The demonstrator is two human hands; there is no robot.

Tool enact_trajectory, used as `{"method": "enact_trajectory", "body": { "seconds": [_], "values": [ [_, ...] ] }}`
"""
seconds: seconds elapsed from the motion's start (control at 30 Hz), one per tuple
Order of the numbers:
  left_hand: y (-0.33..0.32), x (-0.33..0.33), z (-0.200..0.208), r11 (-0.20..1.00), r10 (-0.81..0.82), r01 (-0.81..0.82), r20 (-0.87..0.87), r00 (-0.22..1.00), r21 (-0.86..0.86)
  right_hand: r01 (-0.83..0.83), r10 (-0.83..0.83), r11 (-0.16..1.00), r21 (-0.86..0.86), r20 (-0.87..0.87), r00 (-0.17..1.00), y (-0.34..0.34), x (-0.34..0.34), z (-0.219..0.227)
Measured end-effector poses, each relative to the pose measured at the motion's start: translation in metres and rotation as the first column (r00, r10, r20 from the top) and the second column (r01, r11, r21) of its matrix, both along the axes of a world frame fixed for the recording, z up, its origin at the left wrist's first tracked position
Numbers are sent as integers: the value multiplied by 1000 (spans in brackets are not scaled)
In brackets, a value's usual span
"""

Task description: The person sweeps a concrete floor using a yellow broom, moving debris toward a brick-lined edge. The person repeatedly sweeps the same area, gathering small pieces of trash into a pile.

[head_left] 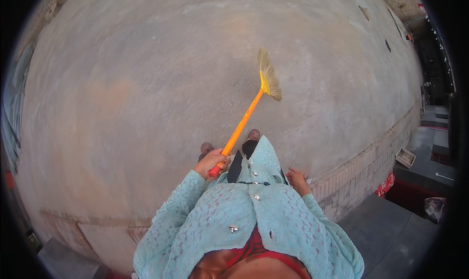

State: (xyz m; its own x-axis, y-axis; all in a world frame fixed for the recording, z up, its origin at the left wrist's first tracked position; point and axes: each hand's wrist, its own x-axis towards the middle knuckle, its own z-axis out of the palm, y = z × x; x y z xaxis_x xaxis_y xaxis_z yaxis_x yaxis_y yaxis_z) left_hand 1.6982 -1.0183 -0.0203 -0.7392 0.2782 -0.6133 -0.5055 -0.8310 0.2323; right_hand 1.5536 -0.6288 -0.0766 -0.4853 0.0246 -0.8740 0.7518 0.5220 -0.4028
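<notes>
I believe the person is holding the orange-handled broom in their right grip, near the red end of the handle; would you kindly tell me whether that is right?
Not quite: the head view shows the orange-handled broom in the left grip, not the right grip. It is indeed held near its red end.

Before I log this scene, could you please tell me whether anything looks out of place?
A dark patch and a brownish patch stand out at the far right of the concrete floor, breaking its fairly plain surface; I cannot tell whether they are scraps or marks. The broom in the left hand shows no obvious damage.
</notes>
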Motion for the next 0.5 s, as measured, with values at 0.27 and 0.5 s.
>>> {"method": "enact_trajectory", "body": {
  "seconds": [0.27, 0.5],
  "values": [
    [38, -130, -94, 929, -211, 233, 106, 972, -288, -33, 38, 993, -109, 45, 998, -9, -83, -4],
    [20, -62, -104, 997, -56, 67, 199, 979, -49, 2, -8, 985, -173, -34, 999, -27, -137, -9]
  ]
}}
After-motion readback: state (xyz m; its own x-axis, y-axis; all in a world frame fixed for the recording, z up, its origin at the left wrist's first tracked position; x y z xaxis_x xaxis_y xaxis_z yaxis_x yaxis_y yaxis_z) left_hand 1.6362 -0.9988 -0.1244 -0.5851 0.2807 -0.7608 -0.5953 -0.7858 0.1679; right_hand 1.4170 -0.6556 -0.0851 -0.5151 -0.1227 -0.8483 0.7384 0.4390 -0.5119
